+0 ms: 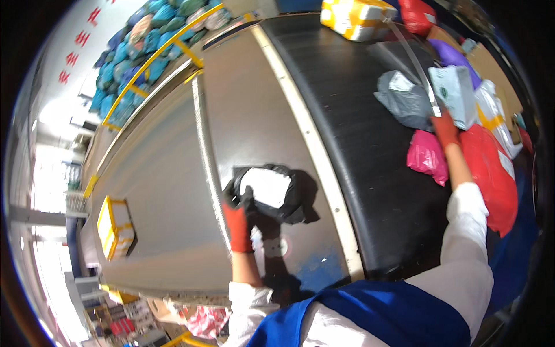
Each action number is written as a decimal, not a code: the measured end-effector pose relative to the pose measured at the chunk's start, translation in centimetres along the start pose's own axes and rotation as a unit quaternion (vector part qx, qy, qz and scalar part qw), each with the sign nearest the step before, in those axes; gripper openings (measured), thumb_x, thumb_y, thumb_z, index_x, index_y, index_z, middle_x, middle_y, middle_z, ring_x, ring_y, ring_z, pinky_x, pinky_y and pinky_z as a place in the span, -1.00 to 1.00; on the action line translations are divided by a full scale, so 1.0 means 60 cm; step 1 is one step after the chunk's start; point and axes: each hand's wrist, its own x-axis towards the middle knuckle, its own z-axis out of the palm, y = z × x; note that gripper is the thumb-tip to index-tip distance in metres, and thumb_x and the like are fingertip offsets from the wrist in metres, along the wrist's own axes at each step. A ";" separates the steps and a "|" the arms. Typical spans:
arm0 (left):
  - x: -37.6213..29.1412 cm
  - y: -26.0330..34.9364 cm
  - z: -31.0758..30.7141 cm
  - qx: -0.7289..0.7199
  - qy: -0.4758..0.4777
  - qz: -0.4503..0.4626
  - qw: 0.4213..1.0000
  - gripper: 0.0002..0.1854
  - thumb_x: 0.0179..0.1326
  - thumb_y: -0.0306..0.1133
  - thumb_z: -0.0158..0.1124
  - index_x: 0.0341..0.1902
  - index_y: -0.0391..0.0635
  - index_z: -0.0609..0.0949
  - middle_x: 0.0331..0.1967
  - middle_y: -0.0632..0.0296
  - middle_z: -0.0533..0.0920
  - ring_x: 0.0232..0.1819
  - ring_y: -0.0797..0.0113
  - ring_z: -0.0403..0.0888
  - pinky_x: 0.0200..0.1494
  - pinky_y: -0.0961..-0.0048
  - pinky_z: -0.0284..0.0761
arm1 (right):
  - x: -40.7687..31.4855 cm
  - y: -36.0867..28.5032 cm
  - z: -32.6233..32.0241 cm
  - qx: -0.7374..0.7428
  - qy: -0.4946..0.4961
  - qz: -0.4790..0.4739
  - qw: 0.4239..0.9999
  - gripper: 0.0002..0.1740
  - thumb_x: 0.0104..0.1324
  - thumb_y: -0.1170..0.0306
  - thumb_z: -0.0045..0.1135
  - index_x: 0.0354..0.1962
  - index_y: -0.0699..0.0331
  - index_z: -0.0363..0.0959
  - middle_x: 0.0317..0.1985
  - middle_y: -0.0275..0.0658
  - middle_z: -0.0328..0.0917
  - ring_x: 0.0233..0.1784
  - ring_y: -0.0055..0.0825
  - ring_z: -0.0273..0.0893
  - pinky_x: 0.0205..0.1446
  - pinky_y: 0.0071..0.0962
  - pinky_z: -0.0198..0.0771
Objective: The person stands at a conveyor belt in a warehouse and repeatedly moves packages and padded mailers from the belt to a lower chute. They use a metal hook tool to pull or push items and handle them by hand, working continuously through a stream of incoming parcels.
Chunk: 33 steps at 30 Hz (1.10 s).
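Note:
My left hand (238, 217), in a red glove with dark fingers, grips the near left edge of a black plastic parcel (295, 204). Its thumb lies on the parcel's white label (265, 187). On the right, my red-gloved right hand (445, 126) reaches among parcels on the black conveyor belt (347, 112). It meets the lower end of a long pale strip (412, 54); its fingers are blurred and partly hidden, so their grip is unclear. Around it lie a dark grey bag (405, 102), a pale blue bag (454, 93), a pink bag (427, 156) and a large red bag (490, 173).
A yellow-taped white box (357, 19) sits at the belt's far end. Another taped box (116, 227) stands left on the brown surface (160, 173). A pale rail (310, 139) borders the belt. Beyond a yellow railing (151, 60) are piled sacks (162, 17).

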 end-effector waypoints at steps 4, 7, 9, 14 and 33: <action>0.004 -0.059 -0.044 -0.083 0.036 -0.025 0.996 -0.65 0.23 -0.35 0.38 0.00 -0.21 0.51 -0.30 0.31 0.55 -0.33 0.55 0.42 -0.32 0.54 0.39 | -0.007 0.045 0.077 -0.145 0.006 0.056 0.988 -0.52 0.18 0.22 0.27 0.04 0.20 0.47 -0.14 -0.01 0.65 -0.04 -0.10 0.63 0.00 -0.14 0.53; 0.056 -0.125 -0.120 -0.166 0.090 0.019 0.982 -0.82 0.36 -0.32 0.26 -0.13 -0.10 0.48 -0.42 0.39 0.49 -0.44 0.60 0.35 -0.41 0.58 0.32 | -0.024 0.025 0.071 0.031 -0.070 0.070 0.995 -0.61 0.15 0.27 0.32 -0.07 0.20 0.53 -0.33 -0.11 0.68 -0.25 -0.23 0.67 -0.17 -0.27 0.53; 0.104 -0.163 -0.187 -0.130 0.171 0.086 0.973 -0.85 0.39 -0.30 0.24 -0.20 -0.06 0.48 -0.47 0.42 0.44 -0.47 0.61 0.31 -0.44 0.59 0.26 | -0.041 -0.020 0.057 0.135 -0.089 0.044 0.986 -0.66 0.13 0.32 0.36 -0.14 0.22 0.55 -0.37 -0.16 0.66 -0.32 -0.31 0.63 -0.23 -0.34 0.48; 0.149 -0.141 -0.270 0.178 0.352 0.051 0.918 -0.67 0.30 -0.26 0.34 0.04 -0.15 0.55 -0.21 0.15 0.59 -0.21 0.26 0.53 -0.12 0.28 0.48 | -0.189 -0.206 0.105 0.308 -0.234 0.029 0.922 -0.65 0.16 0.41 0.29 -0.08 0.27 0.53 -0.22 -0.11 0.65 -0.13 -0.27 0.62 -0.06 -0.33 0.48; 0.079 -0.104 -0.093 0.637 0.064 0.043 0.767 -0.35 0.34 0.19 0.00 0.47 0.32 0.32 0.47 0.21 0.25 0.48 -0.10 0.12 0.39 -0.32 0.07 | -0.286 -0.080 -0.068 -0.261 0.075 -0.117 0.955 -0.41 0.17 0.15 0.34 0.16 0.00 0.44 0.28 -0.13 0.37 0.16 -0.04 0.50 0.20 -0.17 0.43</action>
